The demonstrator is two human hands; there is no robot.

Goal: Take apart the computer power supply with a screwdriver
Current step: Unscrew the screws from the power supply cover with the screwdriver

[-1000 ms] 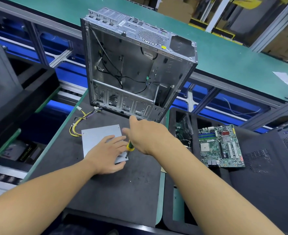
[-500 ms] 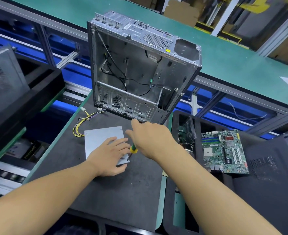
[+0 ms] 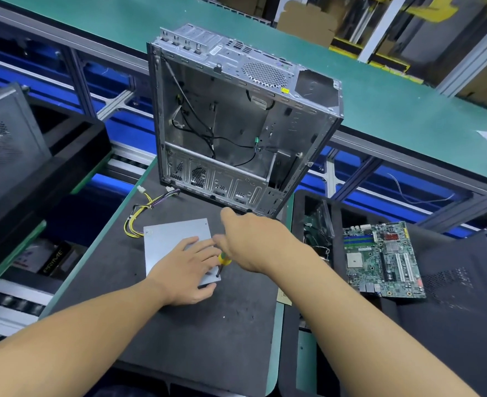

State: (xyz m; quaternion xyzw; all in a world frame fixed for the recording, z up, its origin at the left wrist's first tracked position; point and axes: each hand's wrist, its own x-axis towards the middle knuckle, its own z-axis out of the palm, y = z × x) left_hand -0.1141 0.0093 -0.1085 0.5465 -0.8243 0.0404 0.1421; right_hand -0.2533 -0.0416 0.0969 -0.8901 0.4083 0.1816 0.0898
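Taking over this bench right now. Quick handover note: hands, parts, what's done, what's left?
Left hand: flat, pressing the grey metal power supply box onto the dark mat.
Right hand: holds the yellow-green-handled screwdriver, tip at the box's near right corner.
Done: box lies outside the open silver computer case standing behind it.
To do: cover still on; other screws too small to tell.

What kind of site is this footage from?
Probably a factory PC teardown line: a long green conveyor belt, a stripped case upright on the mat, and a bare motherboard on black foam.
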